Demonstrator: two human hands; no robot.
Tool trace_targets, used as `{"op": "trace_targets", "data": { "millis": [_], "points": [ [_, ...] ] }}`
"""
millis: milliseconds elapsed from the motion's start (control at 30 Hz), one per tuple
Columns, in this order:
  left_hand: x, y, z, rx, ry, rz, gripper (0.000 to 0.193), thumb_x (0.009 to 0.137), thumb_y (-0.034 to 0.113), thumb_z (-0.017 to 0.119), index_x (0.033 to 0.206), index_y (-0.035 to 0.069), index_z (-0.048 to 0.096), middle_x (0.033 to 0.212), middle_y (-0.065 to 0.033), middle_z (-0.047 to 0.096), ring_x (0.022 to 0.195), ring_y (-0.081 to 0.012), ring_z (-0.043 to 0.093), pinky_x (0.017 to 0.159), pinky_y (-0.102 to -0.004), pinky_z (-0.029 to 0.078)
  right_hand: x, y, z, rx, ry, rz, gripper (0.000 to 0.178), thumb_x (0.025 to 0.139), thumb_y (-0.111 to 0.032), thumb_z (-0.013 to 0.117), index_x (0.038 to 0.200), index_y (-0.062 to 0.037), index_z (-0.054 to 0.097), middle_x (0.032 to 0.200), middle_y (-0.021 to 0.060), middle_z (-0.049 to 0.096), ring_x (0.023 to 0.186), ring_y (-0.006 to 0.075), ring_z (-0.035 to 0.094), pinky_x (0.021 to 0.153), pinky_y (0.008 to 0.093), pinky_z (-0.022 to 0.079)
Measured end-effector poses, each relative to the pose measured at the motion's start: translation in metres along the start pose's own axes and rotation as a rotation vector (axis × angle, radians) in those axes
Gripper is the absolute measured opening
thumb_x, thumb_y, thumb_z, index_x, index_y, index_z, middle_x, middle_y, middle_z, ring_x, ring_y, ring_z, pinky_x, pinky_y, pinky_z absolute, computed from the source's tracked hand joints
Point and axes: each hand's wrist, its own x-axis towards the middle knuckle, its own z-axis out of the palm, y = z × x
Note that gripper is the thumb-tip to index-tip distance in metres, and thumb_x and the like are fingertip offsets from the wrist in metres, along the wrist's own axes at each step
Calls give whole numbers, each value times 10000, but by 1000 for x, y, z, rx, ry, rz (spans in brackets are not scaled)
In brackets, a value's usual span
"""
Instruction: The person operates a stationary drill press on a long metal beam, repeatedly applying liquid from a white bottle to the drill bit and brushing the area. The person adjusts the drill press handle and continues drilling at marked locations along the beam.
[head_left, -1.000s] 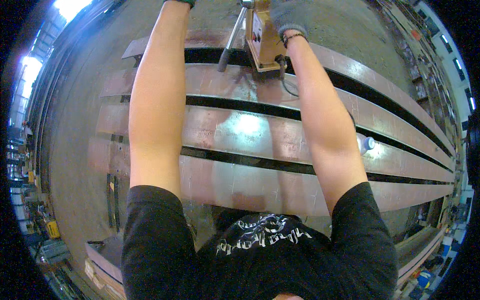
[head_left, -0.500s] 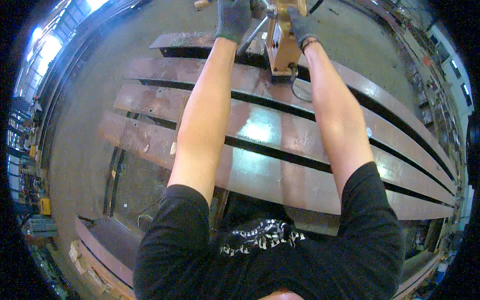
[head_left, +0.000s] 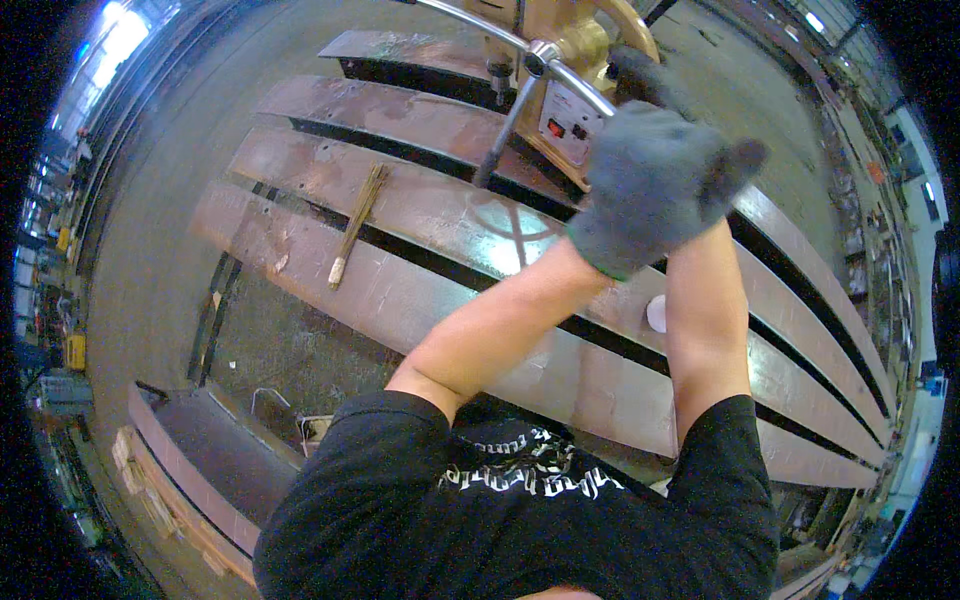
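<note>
A tan drill press [head_left: 565, 120] with a switch panel and metal feed-handle spokes around a hub [head_left: 540, 58] stands on a steel beam. My left hand [head_left: 645, 185], in a grey glove with a green cuff, reaches across to the right. Its fingers look curled at the end of the lower-right spoke [head_left: 588, 92]. Beneath and behind it is my right hand [head_left: 738, 168], in a dark glove and mostly covered by the left. Whether its fingers are closed does not show. Another spoke with a dark grip [head_left: 492, 160] points down toward the beam.
Several long brown steel beams [head_left: 420, 215] lie side by side with dark gaps between them. A thin brush-like bundle of straw [head_left: 358, 225] rests across two of them. A round white object [head_left: 657, 313] sits beside my right forearm. Another beam [head_left: 215, 450] lies at lower left on wood.
My left hand has swung right and nearer, now overlapping my right hand. The feed handle has turned, and the drill press appears larger in view. The straw bundle is now uncovered.
</note>
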Motion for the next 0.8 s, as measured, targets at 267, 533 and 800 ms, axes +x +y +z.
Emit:
{"op": "trace_targets", "data": {
  "millis": [267,533,800],
  "points": [
    [9,10,66,143,81,55,489,933,512,645,649,115,677,643,-122,667,563,-337,647,575,-480,504,36,10,-3,-195,104,-205,379,879,-369,829,1069,-71,691,806,42,677,661,157,633,563,324,494],
    [43,-22,58,226,-128,3,512,949,531,602,698,111,755,637,-172,673,569,-352,678,533,-493,501,57,20,5,-290,239,-336,387,883,-370,824,1074,-63,689,814,55,682,671,182,641,577,341,500],
    [111,-58,-13,-330,36,198,510,1075,325,581,655,39,623,549,-2,557,507,-85,513,510,-326,451,70,30,4,-393,350,-374,394,887,-372,820,1080,-56,686,822,68,687,681,208,649,592,357,507]
  ]
}}
